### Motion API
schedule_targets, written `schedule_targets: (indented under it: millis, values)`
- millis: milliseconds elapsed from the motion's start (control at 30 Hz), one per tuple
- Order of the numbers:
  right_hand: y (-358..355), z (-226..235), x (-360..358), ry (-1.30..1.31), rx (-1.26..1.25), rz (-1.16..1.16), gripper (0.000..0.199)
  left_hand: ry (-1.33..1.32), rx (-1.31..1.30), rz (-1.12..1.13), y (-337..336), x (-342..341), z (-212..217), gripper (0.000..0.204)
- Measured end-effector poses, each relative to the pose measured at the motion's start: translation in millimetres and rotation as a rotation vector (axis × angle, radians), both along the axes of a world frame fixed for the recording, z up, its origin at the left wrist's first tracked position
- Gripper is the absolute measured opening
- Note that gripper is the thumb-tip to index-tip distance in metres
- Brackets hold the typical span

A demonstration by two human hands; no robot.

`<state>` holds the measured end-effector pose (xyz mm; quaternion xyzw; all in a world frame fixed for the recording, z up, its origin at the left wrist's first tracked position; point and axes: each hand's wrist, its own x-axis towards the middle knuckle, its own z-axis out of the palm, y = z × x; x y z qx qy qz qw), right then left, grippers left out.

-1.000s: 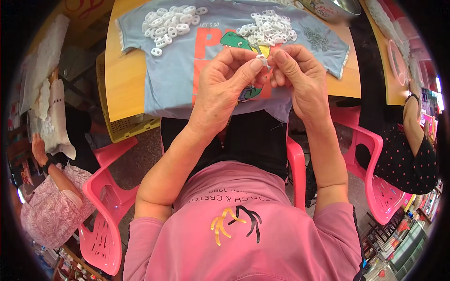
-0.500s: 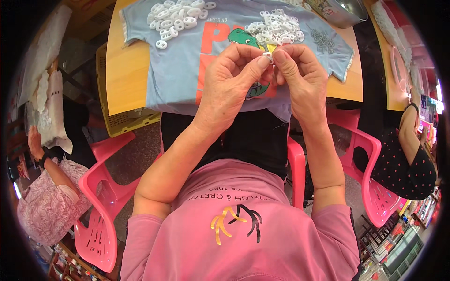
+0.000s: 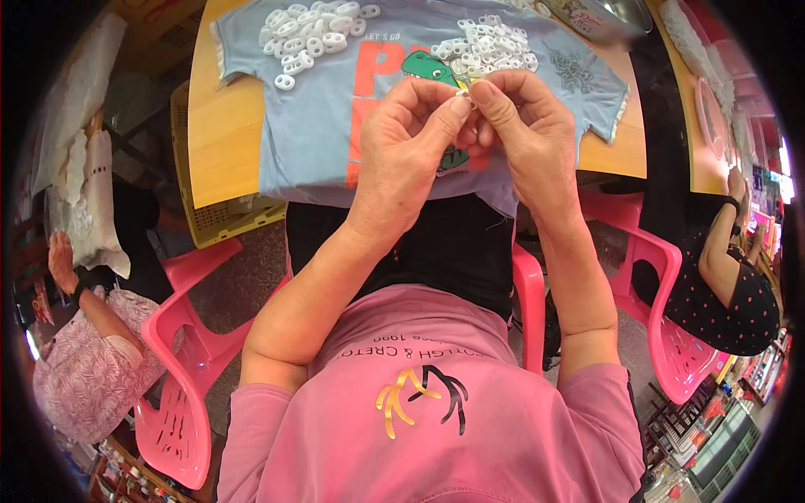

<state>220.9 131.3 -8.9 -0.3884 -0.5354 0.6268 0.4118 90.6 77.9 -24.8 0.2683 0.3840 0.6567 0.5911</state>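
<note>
White plastic piece [image 3: 465, 95], small and mostly covered by fingertips, is held up between the person's two hands, above the middle of the near edge. The left hand [image 3: 399, 144] pinches it between thumb and forefinger. The right hand [image 3: 534, 134] is drawn narrow, its thumb and fingertips at or just beside the piece; whether they grip a second part cannot be told. Below, a blue T-shirt [image 3: 306, 134] with a dinosaur print lies over the wooden worktop [image 3: 222, 134], its hem hanging past the near edge. Lower down, by the near left corner, is a yellow crate [image 3: 228, 228]. Farther off, toward the right edge, thin grey parts [image 3: 573, 72] lie heaped on one sleeve. Left of them are small white pieces [image 3: 495, 44]; toward the far left corner, larger two-holed pieces [image 3: 303, 42]. By the far right corner is a metal bowl [image 3: 591, 23].
</note>
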Motion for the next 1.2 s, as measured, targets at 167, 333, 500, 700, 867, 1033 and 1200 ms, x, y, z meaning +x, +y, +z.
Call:
schedule_targets:
  millis: [167,333,500,700,867,1033,1200]
  values:
    - [-1.7,1.9,2.4,0.0,0.107,0.01,0.017,-0.06,-0.032,-0.03,2.8,-5.9,-0.6,0.012]
    - [2.0,3.8,7.3,-0.023,0.103,0.047,0.017,-0.054,-0.039,-0.044,3.0,-6.8,0.7,0.014]
    - [4.4,-2.1,8.8,0.024,0.058,0.07,0.018,-0.074,-0.036,-0.067,2.1,-7.1,-0.1,0.01]
    - [4.2,-1.0,8.4,-0.021,0.051,0.097,0.018,-0.044,-0.02,-0.061,1.8,-6.6,-1.3,0.01]
    - [5.3,-3.1,8.6,-0.004,0.043,0.096,0.018,-0.062,-0.014,-0.044,2.4,-5.2,-0.4,0.015]
    - [4.9,-1.9,9.4,-0.035,-0.006,0.093,0.019,-0.059,-0.017,-0.049,1.6,-6.2,0.5,0.015]
    - [6.1,0.4,9.9,-0.06,-0.023,0.117,0.02,-0.044,-0.036,-0.069,0.3,-7.0,0.1,0.01]
